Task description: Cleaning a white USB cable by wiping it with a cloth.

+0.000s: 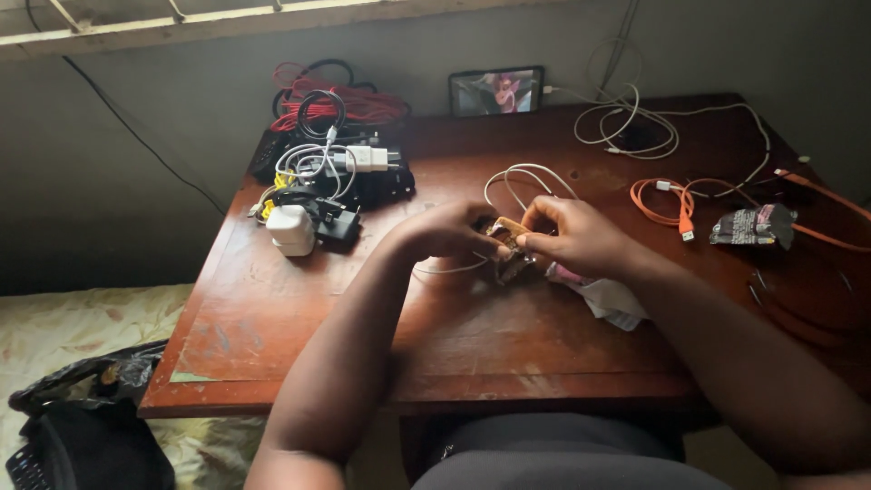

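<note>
A home room; worn wooden table (299, 336) beside a patterned bedsheet (82, 327), chargers (292, 227) heaped, tablet (496, 91) propped against the wall.

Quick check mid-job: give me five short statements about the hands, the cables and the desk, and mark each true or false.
1. Both hands meet on one small brownish object at the desk's middle. True: the left hand and right hand pinch the small brownish object between them.
2. The orange cable lies left of the hands. False: the orange cable lies to their right.
3. A white charger block sits on the left part of the wooden desk. True: the white charger block rests on the wooden desk.
4. The small screen lies flat beside the hands. False: the small screen leans against the wall at the desk's far edge.
5. A white cable loops behind the hands. True: the white cable.
</note>
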